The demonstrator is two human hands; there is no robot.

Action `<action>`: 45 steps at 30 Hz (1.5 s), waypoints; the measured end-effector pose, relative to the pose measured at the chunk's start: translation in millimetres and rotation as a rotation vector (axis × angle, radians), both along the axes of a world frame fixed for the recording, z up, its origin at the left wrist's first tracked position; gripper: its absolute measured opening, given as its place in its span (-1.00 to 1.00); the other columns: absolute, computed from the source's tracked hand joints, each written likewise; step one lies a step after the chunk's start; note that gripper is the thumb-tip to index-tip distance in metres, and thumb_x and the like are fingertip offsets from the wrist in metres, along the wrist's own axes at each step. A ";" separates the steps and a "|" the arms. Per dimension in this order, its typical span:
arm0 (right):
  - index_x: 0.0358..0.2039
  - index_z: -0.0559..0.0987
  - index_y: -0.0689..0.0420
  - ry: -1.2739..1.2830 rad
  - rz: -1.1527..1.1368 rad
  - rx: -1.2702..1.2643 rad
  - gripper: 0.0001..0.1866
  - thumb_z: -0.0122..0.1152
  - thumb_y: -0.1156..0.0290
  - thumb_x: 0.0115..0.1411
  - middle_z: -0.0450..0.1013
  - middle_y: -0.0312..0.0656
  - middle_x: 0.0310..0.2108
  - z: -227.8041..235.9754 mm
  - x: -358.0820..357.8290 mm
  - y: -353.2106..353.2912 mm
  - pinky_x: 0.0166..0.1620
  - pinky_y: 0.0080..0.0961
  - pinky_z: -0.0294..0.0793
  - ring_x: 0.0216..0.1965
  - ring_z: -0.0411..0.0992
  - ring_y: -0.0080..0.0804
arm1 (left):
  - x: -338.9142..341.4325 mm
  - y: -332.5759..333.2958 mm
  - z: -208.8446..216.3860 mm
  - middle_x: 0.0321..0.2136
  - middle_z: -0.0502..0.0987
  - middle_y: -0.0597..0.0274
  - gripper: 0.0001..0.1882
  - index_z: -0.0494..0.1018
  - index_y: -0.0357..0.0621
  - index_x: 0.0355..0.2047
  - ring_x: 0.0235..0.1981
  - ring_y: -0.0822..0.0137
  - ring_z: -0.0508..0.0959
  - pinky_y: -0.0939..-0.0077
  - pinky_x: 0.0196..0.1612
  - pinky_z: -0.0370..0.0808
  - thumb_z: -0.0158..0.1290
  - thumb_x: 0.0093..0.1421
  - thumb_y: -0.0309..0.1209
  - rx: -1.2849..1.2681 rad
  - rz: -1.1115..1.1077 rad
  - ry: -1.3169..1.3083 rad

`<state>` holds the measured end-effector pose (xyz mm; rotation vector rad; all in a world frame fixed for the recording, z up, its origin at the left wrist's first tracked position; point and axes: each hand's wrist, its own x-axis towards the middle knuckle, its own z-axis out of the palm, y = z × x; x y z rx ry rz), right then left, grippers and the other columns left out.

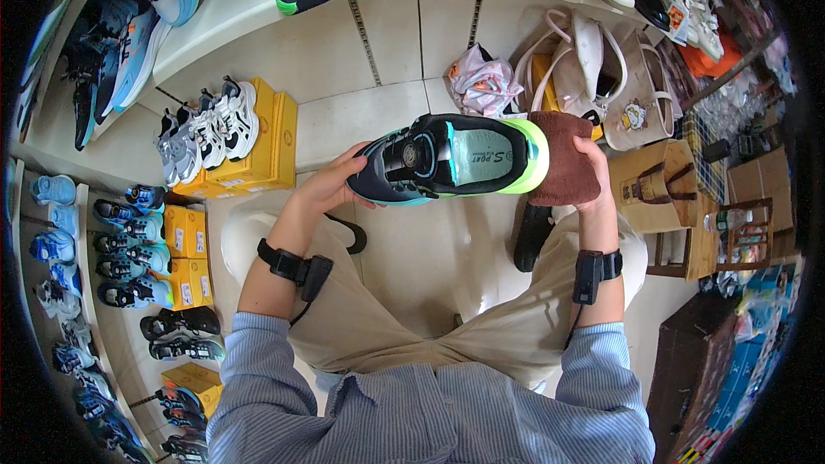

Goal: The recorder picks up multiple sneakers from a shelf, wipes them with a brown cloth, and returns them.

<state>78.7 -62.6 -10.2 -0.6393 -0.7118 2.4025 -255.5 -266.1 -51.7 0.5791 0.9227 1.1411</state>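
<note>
Head cam, my feed, looking down. Seated wearer, light trousers, striped blue shirt, knees apart, both forearms in from lower edge.

Sneaker (451,159) is mid-frame, held up in front of wearer, b/w the two hands, over the floor (412,271). Toe to L, heel to R, opening facing cam. Mostly dk grey/black, teal trim, lime-green heel collar, pale insole.

L hand (331,180): fingers closed round toe end, thumb on near side; firm hold AFAICT. R hand (595,174): has brown cloth (560,159), thumb on top, rest of fingers mostly hidden behind it, so exact curl I can't tell. Cloth sits right up at heel; can't tell if R fingers also bear on sneaker thru it. Black module strapped at each wrist.

Surroundings: pink-and-white plastic bag (483,82) on floor just past heel, w/ beige handbags (640,112) to R of it. To L, grey and white sneakers (215,125) atop yellow shoeboxes (275,142). White shelf (258,26) along top, carrying more shoes. Far L, I see rack (90,292) w/ blue shoes, bent by lens. R side: wooden stool (746,232), brown carton (687,378).
</note>
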 end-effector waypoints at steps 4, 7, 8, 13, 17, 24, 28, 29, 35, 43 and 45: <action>-0.06 0.31 0.22 -0.038 -0.013 -0.005 -0.50 0.10 0.27 -0.01 0.38 -0.07 -0.17 3.1 -4.4 -5.9 -0.10 -0.30 0.38 -0.18 0.39 -0.22 | 1.3 -1.4 3.1 -0.11 0.37 0.11 -0.45 -0.01 -0.04 0.13 -0.36 0.09 0.53 0.28 -0.37 0.54 -0.15 0.19 -0.16 -0.012 0.024 0.010; -0.07 0.31 0.22 -0.053 -0.021 0.023 -0.50 0.10 0.27 -0.01 0.38 -0.08 -0.17 9.0 -8.5 -10.0 -0.10 -0.30 0.39 -0.19 0.39 -0.23 | -0.8 -0.8 1.8 -0.11 0.37 0.11 -0.45 -0.01 -0.04 0.13 -0.36 0.09 0.53 0.27 -0.37 0.54 -0.15 0.19 -0.16 -0.017 0.021 0.011; -0.07 0.31 0.22 -0.038 0.001 0.023 -0.50 0.10 0.27 -0.02 0.38 -0.08 -0.17 11.3 -9.4 -11.0 -0.09 -0.31 0.38 -0.18 0.39 -0.23 | -1.4 -0.6 1.2 -0.11 0.37 0.11 -0.45 -0.01 -0.04 0.13 -0.35 0.09 0.53 0.27 -0.37 0.54 -0.16 0.19 -0.16 -0.010 0.007 0.003; -0.06 0.31 0.22 -0.029 0.027 0.036 -0.48 0.12 0.26 -0.03 0.39 -0.09 -0.17 8.9 -13.7 -9.3 -0.07 -0.32 0.36 -0.16 0.37 -0.26 | 0.8 1.2 2.6 -0.08 0.36 0.12 -0.39 -0.01 -0.05 0.14 -0.29 0.15 0.51 0.25 -0.38 0.55 -0.10 0.15 -0.12 -0.012 0.016 0.016; -0.06 0.33 0.21 -0.042 0.104 0.074 -0.54 0.04 0.28 0.02 0.40 -0.09 -0.16 -3.6 -16.1 -8.0 -0.07 -0.34 0.37 -0.16 0.39 -0.24 | 7.0 6.7 7.9 -0.07 0.36 0.16 -0.32 -0.01 -0.05 0.15 -0.22 0.23 0.50 0.22 -0.37 0.54 -0.06 0.11 -0.07 -0.030 0.005 0.031; -0.08 0.37 0.14 -0.194 0.287 0.454 -0.50 0.14 0.19 -0.02 0.38 -0.14 -0.12 -27.5 -38.9 -20.4 -0.12 -0.25 0.43 -0.16 0.39 -0.27 | 20.7 17.6 12.0 -0.07 0.35 0.17 -0.47 0.02 -0.02 0.12 -0.26 0.14 0.50 0.26 -0.32 0.52 -0.16 0.20 -0.15 0.031 -0.048 -0.028; -0.12 0.39 0.16 0.136 0.053 -0.084 -0.67 -0.03 0.31 0.12 0.39 -0.11 -0.15 -49.1 -52.2 -22.1 -0.19 -0.34 0.48 -0.22 0.41 -0.27 | 30.3 25.1 16.6 -0.07 0.35 0.17 -0.47 0.05 -0.04 0.11 -0.22 0.18 0.49 0.26 -0.34 0.53 -0.15 0.19 -0.14 0.027 -0.040 -0.003; -0.13 0.39 0.16 0.246 0.130 -0.164 -0.66 -0.07 0.24 0.14 0.38 -0.07 -0.15 -57.4 -51.0 -15.7 -0.17 -0.28 0.47 -0.21 0.40 -0.23 | 31.9 25.9 18.2 -0.08 0.35 0.16 -0.47 0.06 -0.05 0.10 -0.22 0.19 0.49 0.26 -0.35 0.54 -0.15 0.19 -0.14 0.030 -0.021 0.001; -0.13 0.34 0.28 0.147 0.126 -0.163 -0.62 -0.15 0.24 0.17 0.37 -0.01 -0.17 -56.1 -62.5 -10.9 -0.15 -0.25 0.42 -0.21 0.38 -0.21 | 35.8 43.7 17.0 -0.14 0.39 0.11 -0.48 0.09 -0.09 0.06 -0.25 0.18 0.51 0.25 -0.35 0.54 -0.15 0.18 -0.10 -0.019 0.049 -0.006; -0.10 0.31 0.29 -0.054 0.016 -0.088 -0.54 -0.16 0.14 0.17 0.35 -0.02 -0.12 -41.6 -76.9 -20.3 -0.13 -0.31 0.42 -0.16 0.36 -0.23 | 40.9 58.7 19.9 -0.14 0.42 0.10 -0.48 0.13 -0.10 0.06 -0.28 0.19 0.52 0.23 -0.38 0.53 -0.26 0.20 -0.04 0.015 -0.011 0.008; -0.12 0.32 0.28 -0.127 0.066 0.020 -0.52 -0.15 0.10 0.15 0.36 -0.04 -0.14 -35.1 -81.9 -24.5 -0.20 -0.35 0.44 -0.17 0.37 -0.26 | 40.4 58.3 20.4 -0.15 0.42 0.10 -0.48 0.13 -0.10 0.06 -0.28 0.18 0.52 0.23 -0.38 0.53 -0.26 0.20 -0.04 0.010 -0.007 0.015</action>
